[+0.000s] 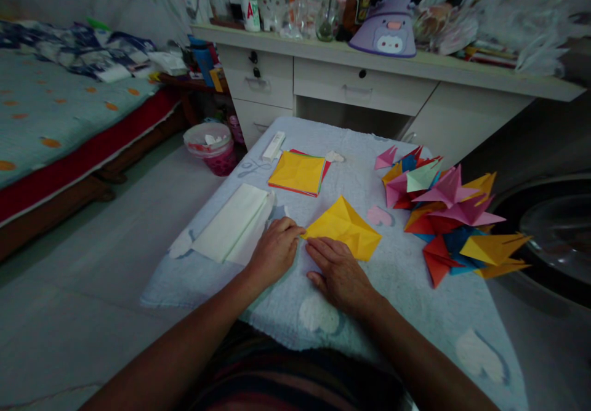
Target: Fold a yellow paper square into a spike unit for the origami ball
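Observation:
A folded yellow paper [344, 226] lies on a light blue towel-covered table [415, 312] in front of me. My left hand [274, 250] rests with curled fingers at the paper's left corner, fingertips touching it. My right hand [339, 271] lies flat on the towel, fingers stretched out against the paper's lower left edge. Neither hand lifts the paper off the table.
A stack of square coloured sheets [298, 173] lies further back. A pile of folded origami pieces [450, 214] sits at the right. Folded white cloth [235, 223] lies left, a white tube [273, 146] behind. A desk [369, 85], a pink bin [210, 146] and a bed [55, 115] surround the table.

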